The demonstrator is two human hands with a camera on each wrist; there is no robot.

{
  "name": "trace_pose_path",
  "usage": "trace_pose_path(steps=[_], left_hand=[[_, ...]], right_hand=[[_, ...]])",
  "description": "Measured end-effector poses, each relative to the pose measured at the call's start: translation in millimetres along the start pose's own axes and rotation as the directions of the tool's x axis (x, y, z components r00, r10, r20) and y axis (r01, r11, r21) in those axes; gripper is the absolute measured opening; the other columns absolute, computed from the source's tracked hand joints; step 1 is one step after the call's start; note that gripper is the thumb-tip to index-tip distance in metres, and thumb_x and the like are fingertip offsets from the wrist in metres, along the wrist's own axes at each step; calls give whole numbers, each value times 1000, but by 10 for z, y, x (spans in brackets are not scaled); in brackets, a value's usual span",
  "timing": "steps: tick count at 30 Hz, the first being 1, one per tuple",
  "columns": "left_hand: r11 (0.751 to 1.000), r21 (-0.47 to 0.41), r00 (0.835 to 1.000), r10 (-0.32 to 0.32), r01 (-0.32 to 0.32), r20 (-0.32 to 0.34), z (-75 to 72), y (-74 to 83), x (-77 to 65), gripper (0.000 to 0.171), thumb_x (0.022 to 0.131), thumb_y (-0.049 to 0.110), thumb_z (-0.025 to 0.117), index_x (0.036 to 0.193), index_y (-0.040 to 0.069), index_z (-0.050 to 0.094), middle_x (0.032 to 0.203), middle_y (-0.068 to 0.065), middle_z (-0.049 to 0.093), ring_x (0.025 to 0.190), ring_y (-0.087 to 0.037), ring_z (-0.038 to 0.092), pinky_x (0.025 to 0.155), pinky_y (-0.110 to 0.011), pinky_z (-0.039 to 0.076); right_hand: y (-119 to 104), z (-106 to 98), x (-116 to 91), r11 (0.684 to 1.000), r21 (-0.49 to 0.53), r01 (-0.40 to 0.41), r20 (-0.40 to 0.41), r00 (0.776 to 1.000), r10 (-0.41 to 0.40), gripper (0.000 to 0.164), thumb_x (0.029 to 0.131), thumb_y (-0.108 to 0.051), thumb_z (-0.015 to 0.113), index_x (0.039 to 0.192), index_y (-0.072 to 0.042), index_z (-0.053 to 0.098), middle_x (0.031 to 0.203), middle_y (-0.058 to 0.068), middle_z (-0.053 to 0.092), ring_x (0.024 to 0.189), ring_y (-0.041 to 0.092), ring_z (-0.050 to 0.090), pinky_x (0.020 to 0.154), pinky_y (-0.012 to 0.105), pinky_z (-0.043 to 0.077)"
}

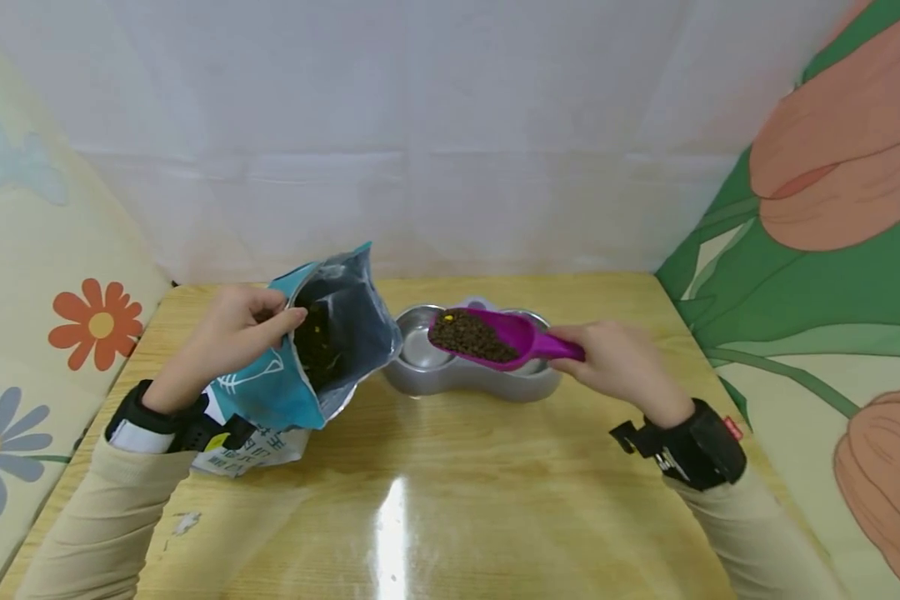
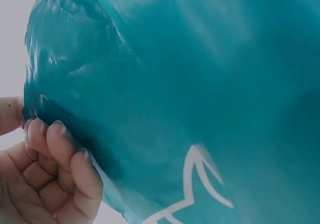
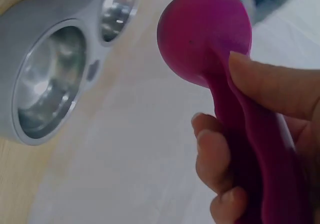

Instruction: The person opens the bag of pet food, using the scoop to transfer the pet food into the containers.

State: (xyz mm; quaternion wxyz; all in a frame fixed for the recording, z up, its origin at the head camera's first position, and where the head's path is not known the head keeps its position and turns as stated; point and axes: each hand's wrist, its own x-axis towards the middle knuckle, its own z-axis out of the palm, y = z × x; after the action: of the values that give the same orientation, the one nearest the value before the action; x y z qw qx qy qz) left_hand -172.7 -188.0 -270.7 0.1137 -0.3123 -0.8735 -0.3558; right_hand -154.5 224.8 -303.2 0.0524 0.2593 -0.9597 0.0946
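My left hand (image 1: 243,329) pinches the rim of a teal pet food bag (image 1: 270,392), thumb inside and fingers outside. The bag's silvery mouth gapes toward the right, with dark kibble visible inside. In the left wrist view the curled fingers (image 2: 62,169) press against the teal film. My right hand (image 1: 615,362) grips the handle of a magenta scoop (image 1: 525,333), which is heaped with brown kibble (image 1: 472,335) and one yellow piece. The scoop is above a grey double pet bowl (image 1: 480,382); its two steel dishes show no food in the right wrist view, where the handle (image 3: 240,134) lies between thumb and fingers.
The bowl stands on a wooden table (image 1: 495,492) near the white back wall (image 1: 457,150). Painted panels rise at both sides, flowers (image 1: 101,325) on the left and large tulips (image 1: 840,167) on the right. The bag's white lower part (image 1: 251,454) reaches down near the tabletop.
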Motion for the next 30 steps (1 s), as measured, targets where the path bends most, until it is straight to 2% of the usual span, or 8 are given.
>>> trace_pose_path(steps=[5,8,12,21,26,30], left_hand=[[1000,-22,1000,9,-9,3,19,-7,4,37,83,2,60,52,12,44,47,9,42,39,-6,31,37,-25,23],[1000,-30,1000,9,-9,3,26,-11,8,38,83,1,60,52,13,43,47,9,42,39,-6,31,37,-25,23],[999,-36,1000,-3,3,3,33,-15,10,38,83,2,60,51,13,43,46,9,40,39,-7,31,38,-25,24],[998,-42,999,-51,51,15,52,-43,22,40,85,5,61,51,13,40,47,7,42,39,-8,33,39,-26,26],[996,-59,998,-66,66,12,44,-42,18,40,85,4,61,51,12,41,47,6,42,40,-9,34,39,-26,26],[996,-64,998,-63,63,5,31,-41,14,39,84,4,61,51,12,41,47,6,41,40,-9,35,39,-26,26]], right_hand=[[10,137,268,998,-71,-2,101,995,9,14,78,-20,70,86,-10,64,61,-3,50,50,12,40,46,26,27],[18,195,458,996,-92,0,168,986,16,12,78,-18,70,76,-13,59,60,-3,47,51,12,40,46,26,28],[20,220,683,991,-136,2,217,976,28,11,76,-15,70,71,-15,60,62,-2,49,53,14,43,45,28,32],[-13,171,957,986,-162,35,254,967,8,17,71,-16,70,60,-15,57,60,-2,51,54,16,46,45,29,36],[-77,139,1041,976,-202,81,233,972,-32,10,67,-12,70,65,-14,61,64,0,55,58,18,49,48,32,40],[-141,117,1099,968,-232,95,209,977,-46,13,64,-7,68,62,-14,57,65,1,55,61,21,50,50,36,41]])
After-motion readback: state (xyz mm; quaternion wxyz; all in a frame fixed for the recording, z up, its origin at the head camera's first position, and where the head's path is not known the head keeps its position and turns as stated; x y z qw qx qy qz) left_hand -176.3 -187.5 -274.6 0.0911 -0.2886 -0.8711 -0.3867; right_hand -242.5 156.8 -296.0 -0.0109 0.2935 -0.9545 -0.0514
